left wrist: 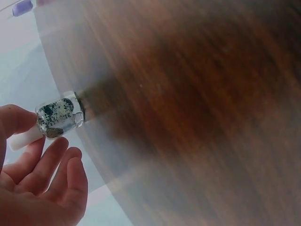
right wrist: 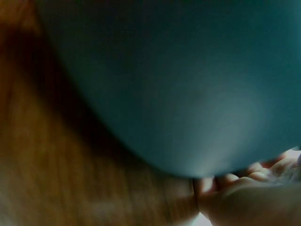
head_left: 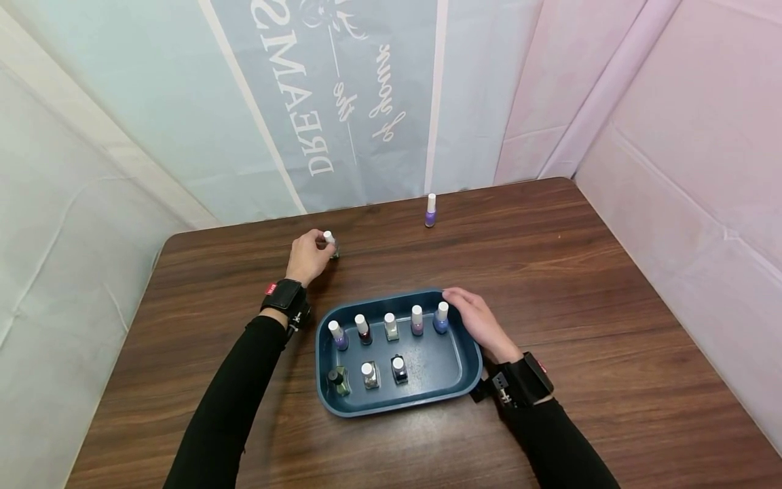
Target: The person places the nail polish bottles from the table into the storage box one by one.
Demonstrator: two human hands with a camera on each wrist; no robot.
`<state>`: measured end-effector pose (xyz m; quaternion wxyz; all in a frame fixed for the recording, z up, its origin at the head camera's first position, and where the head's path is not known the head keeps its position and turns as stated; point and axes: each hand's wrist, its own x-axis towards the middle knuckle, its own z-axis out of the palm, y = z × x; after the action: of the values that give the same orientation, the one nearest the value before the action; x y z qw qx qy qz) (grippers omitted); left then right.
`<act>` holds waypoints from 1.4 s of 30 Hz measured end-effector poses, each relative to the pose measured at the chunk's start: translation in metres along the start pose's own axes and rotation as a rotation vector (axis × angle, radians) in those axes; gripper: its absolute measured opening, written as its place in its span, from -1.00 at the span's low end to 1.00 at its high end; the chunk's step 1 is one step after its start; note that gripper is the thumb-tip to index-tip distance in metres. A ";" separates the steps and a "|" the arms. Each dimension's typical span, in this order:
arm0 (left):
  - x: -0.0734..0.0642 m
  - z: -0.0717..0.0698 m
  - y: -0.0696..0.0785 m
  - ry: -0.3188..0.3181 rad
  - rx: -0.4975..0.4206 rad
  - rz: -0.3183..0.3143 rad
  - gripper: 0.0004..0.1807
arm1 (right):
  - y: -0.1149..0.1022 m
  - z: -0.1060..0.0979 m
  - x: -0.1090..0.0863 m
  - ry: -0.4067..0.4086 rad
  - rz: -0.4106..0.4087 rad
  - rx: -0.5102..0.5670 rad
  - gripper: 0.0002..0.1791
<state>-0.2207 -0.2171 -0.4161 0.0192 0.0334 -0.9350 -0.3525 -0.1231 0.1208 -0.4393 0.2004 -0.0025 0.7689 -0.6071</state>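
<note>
My left hand (head_left: 309, 258) pinches a nail polish bottle (left wrist: 59, 115) by its white cap, near the far left of the table. The bottle is clear glass with dark and pale flecks; in the left wrist view the thumb and fingers grip it at the cap end. My right hand (head_left: 479, 322) holds the far right corner of a dark blue tray (head_left: 400, 409), its fingers curled along the rim. In the right wrist view the tray wall fills most of the picture and only part of the hand (right wrist: 249, 195) shows. Several nail polish bottles stand in the tray in two rows.
A purple nail polish bottle (head_left: 430, 212) with a white cap stands by the table's far edge. The brown wooden table (head_left: 586, 285) has rounded far corners. Hanging cloths (head_left: 366, 102) with printed letters border the table at the back and sides.
</note>
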 end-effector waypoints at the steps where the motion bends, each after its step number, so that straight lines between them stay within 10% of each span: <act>1: 0.000 0.000 0.000 -0.001 0.003 0.000 -0.67 | 0.000 0.000 0.000 0.000 -0.002 -0.005 -0.44; 42: -0.006 -0.009 -0.004 0.013 0.174 0.070 -0.72 | -0.001 0.000 -0.001 0.005 -0.011 -0.012 -0.45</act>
<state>-0.2136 -0.2260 -0.4120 0.0348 0.0045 -0.9625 -0.2690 -0.1222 0.1206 -0.4385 0.1950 -0.0062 0.7729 -0.6037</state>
